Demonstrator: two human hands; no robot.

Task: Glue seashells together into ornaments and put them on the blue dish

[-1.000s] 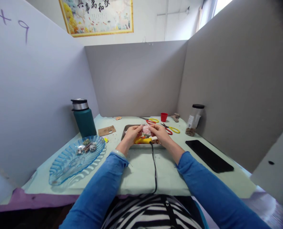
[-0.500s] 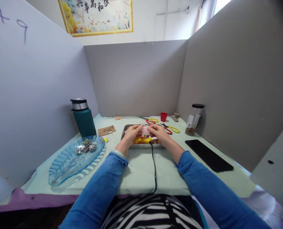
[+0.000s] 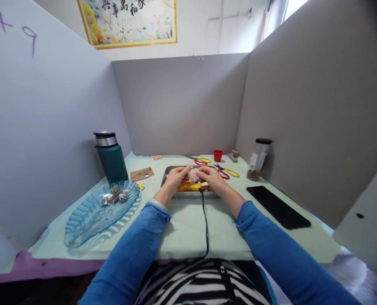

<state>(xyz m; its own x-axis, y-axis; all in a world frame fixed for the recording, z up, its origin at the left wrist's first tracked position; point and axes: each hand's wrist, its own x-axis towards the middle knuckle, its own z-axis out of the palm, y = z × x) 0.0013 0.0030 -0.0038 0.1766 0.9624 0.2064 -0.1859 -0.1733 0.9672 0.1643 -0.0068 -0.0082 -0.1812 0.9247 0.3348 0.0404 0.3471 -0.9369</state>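
Between my two hands is a small pinkish-white, bumpy piece (image 3: pixel 193 175), too small to name. My left hand (image 3: pixel 175 180) pinches its left side with thumb and fingers. The fingers of my right hand (image 3: pixel 211 178) close on its right side. Both hands are over a metal tray (image 3: pixel 191 195). Inside the tray lies a yellow-handled tool (image 3: pixel 188 187), with a black cord (image 3: pixel 205 224) running from it toward my lap. Other small pieces in the tray are partly hidden by my hands.
To the left are a blue shell-shaped dish (image 3: pixel 93 222) with several small items, a green bottle (image 3: pixel 111 159) and a brown card (image 3: pixel 142 174). Behind the tray are scissors (image 3: pixel 201 160), pliers (image 3: pixel 228 171) and a red cup (image 3: pixel 218 156). A jar (image 3: pixel 258 161) and a black phone (image 3: pixel 277 206) are right.
The pinkish-white piece has tilted slightly between my fingertips. Both hands and everything else have stayed in nearly the same place.
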